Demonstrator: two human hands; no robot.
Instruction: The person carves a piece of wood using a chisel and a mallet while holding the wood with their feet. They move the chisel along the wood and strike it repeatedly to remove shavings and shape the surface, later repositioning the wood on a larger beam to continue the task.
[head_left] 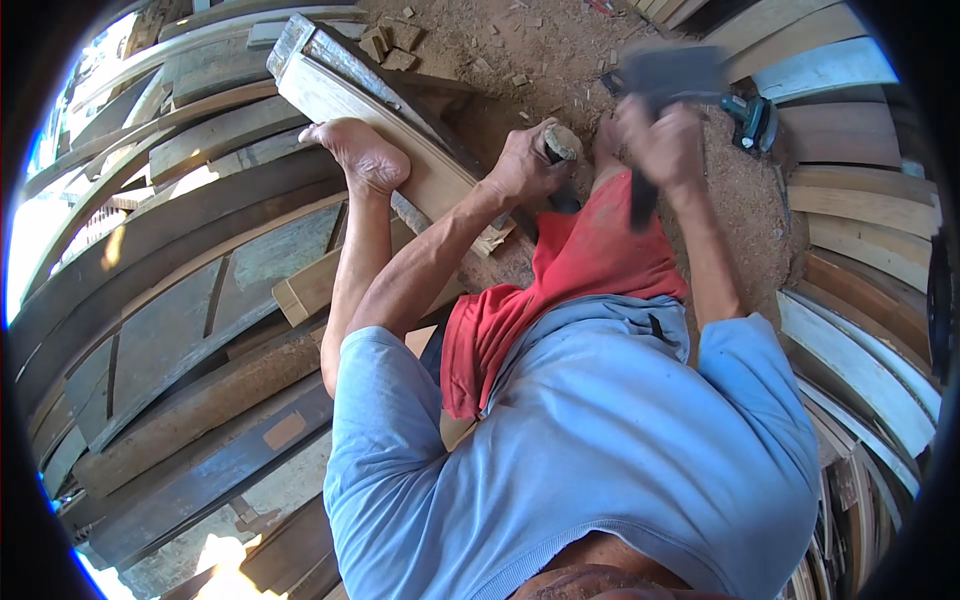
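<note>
My left hand (pixel 522 168) is closed around the handle of a chisel (pixel 563 143), whose worn, round wooden butt faces up; its blade is mostly hidden below the hand. To the right, my right hand (pixel 662 145) grips a dark mallet (pixel 676 75) by its handle. The blocky head is raised above the fist and smeared by motion, apart from the chisel. A pale wooden plank (pixel 365 118) runs diagonally from the upper left toward my left hand. My bare left foot rests on its edge, and a weathered grey timber lies alongside.
A teal power tool (pixel 748 122) lies on the sawdust-covered ground (pixel 480 50) at the right. Small wood offcuts (pixel 398 45) are scattered at the far side. Stacked boards (pixel 200 300) line the left, and more planks (pixel 860 215) curve along the right.
</note>
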